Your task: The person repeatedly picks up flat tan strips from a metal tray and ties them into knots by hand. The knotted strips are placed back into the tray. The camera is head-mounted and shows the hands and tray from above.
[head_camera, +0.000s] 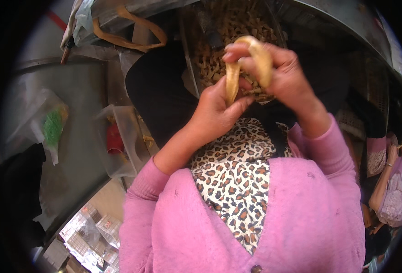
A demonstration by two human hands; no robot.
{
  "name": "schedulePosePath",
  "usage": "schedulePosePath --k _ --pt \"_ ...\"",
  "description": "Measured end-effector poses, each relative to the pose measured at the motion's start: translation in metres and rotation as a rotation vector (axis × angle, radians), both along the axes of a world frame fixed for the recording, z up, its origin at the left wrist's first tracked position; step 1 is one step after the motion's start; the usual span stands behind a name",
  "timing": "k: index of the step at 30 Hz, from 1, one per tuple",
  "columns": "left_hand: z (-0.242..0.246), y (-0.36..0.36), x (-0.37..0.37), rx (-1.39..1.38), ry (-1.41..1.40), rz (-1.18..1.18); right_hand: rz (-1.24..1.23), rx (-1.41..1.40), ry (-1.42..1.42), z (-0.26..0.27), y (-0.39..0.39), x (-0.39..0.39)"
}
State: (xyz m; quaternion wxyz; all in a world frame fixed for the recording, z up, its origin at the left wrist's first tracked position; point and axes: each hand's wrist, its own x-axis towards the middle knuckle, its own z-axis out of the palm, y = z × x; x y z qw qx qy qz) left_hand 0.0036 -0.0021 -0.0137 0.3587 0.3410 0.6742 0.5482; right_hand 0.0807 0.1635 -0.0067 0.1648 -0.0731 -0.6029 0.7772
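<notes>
Both hands are raised over a box of many small tan pieces (214,70) between the knees. My left hand (218,105) holds the lower end of a curved, pale yellow strip (233,80) between thumb and fingers. My right hand (284,70), slightly blurred, grips the strip's upper, bent part, which arches over the fingers and hangs down on the palm side. The strip's material cannot be told. Part of it is hidden by the fingers of my right hand.
On the left lie a clear bag with green strands (53,128) and a clear bag with a red item (114,138). A tan band loop (129,42) hangs at the upper left. Packed white boxes (91,235) stand lower left. Another person (394,194) sits at the far right.
</notes>
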Motion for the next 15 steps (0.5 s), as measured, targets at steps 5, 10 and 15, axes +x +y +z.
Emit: schedulePosePath --k 5,10,15 --pt "-0.008 -0.002 -0.010 -0.104 -0.300 0.010 -0.153 0.322 -0.028 -0.041 -0.020 -0.001" --pt "-0.012 -0.003 -0.024 -0.040 0.475 0.069 -0.220 0.801 -0.110 -0.019 -0.015 0.008" --pt "-0.015 -0.011 -0.025 0.188 -0.114 0.001 0.107 0.136 -0.180 -0.036 -0.019 0.015"
